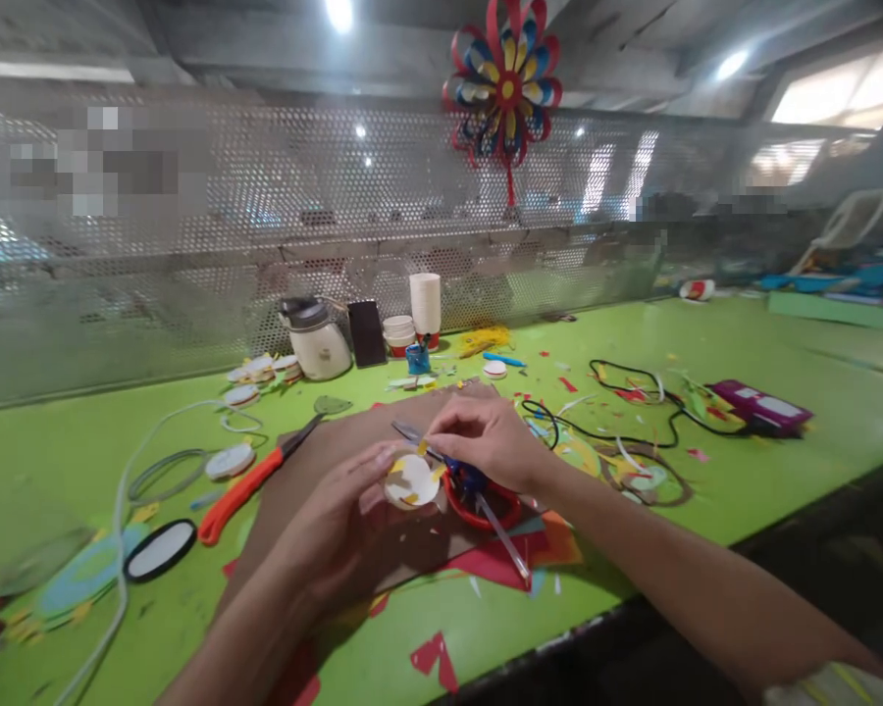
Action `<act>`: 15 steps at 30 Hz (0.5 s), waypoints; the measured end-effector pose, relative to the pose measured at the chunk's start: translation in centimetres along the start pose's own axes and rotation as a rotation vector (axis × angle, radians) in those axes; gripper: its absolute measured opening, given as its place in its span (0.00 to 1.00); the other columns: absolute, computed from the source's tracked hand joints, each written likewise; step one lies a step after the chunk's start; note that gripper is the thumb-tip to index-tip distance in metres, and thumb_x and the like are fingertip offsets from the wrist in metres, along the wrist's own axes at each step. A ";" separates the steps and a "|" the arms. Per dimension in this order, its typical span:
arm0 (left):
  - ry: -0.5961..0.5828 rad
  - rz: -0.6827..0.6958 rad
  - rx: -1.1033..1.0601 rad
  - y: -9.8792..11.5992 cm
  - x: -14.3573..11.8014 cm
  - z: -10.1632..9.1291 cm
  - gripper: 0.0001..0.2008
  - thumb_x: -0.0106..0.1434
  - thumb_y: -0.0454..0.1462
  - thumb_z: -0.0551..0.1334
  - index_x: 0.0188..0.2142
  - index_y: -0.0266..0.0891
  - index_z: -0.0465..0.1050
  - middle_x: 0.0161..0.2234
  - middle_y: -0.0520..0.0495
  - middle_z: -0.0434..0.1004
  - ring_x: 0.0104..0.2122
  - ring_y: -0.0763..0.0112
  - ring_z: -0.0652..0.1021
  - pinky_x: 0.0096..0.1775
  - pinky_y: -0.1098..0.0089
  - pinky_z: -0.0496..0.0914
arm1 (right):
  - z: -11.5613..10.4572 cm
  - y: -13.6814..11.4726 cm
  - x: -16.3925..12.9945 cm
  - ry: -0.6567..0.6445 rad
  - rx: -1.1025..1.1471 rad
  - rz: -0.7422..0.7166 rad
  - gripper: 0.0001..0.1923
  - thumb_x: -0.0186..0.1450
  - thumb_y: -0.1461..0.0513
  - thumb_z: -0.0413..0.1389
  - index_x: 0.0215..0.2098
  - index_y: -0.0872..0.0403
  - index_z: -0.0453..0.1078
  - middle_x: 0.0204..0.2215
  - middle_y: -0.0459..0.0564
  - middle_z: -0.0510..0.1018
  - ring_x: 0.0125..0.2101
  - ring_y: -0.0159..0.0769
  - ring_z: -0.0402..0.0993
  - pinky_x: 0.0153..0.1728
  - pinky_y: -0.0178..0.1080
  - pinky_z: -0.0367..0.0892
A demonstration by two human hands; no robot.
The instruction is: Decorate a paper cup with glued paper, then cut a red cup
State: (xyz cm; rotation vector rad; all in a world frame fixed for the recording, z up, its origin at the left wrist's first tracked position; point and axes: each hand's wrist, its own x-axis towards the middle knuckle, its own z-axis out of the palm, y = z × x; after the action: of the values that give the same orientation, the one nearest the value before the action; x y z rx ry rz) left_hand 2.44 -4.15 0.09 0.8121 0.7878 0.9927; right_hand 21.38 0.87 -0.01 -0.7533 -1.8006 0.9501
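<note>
1. White paper disc (pixel 410 480) is held in the left hand (pixel 345 520), above the brown card (pixel 316 461) on the green desk (pixel 706 343).
2. A yellow bit (pixel 422 447) is pinched by the right hand (pixel 486 441), just above the disc.
3. Scissors (pixel 486 500) are seen under the right hand.

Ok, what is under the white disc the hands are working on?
Under the white disc, held by the left hand, lies brown cardboard on the green table. A red ring sits beside it, below the right hand. The disc's underside is hidden.
</note>
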 end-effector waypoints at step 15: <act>0.059 -0.001 -0.030 0.0 -0.1 0.5 0.13 0.63 0.38 0.62 0.44 0.31 0.75 0.41 0.35 0.81 0.39 0.54 0.81 0.41 0.56 0.77 | 0.4 0.7 0.2 0.015 -0.115 -0.132 0.03 0.60 0.65 0.60 0.28 0.56 0.74 0.27 0.47 0.75 0.29 0.31 0.70 0.31 0.35 0.65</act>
State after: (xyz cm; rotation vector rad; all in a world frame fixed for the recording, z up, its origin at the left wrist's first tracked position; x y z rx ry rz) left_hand 2.86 -4.36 0.30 0.7595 0.8219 1.0286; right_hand 21.06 1.26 -0.64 -0.7007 -1.8797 0.7579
